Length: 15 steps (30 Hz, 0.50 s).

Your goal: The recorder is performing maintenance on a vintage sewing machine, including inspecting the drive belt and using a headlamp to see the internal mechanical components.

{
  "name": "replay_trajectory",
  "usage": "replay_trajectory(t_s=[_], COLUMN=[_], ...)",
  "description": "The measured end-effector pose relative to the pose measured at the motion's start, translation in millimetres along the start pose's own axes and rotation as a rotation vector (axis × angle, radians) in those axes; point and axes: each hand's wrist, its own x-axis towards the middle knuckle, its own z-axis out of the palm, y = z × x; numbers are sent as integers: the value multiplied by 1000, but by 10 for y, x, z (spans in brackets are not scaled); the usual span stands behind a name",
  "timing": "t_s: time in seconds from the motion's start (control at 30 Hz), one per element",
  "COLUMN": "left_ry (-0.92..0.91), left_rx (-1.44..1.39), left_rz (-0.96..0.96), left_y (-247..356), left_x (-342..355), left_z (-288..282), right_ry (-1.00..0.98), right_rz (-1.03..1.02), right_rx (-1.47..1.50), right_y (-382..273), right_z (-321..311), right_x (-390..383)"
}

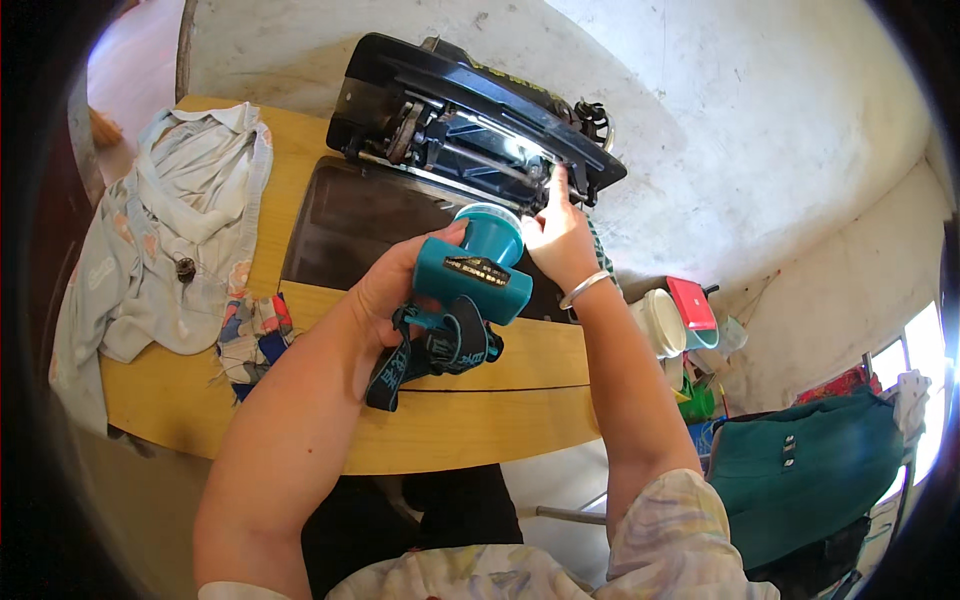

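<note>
In my left hand (392, 282) is a teal headlamp (470, 280), its dark patterned strap (440, 345) hanging below. The lamp's lens end faces a black sewing machine (470, 110) tipped back against the wall, and a bright patch lights its exposed underside. My right hand (562, 240), with a bangle at the wrist, reaches to the right end of that underside. Its index finger is stretched out at the metal parts there, while the other fingers curl in and hold nothing visible. Whether the fingertip touches the metal I cannot tell.
Beneath the machine, a dark opening (340, 225) is set into the yellow wooden table (480, 425). A pale garment (190, 210) and patterned cloth scraps (255, 335) lie on the left. At the right are a white bucket (657, 322), a red box (690, 303) and a chair draped in dark green cloth (805, 475).
</note>
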Motion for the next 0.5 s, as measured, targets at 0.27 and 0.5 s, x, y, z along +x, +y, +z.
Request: replay_trajectory(t_s=[0.27,0.5], left_ry=[-48,-98], left_rx=[15,45], left_rz=[-83,-64], left_y=[-29,-23], left_x=[10,1], left_z=[-37,-19], right_ry=[2,251], right_rz=[-122,-132], right_rx=[152,368], right_y=[91,127], right_z=[37,28], right_x=[-78,-83])
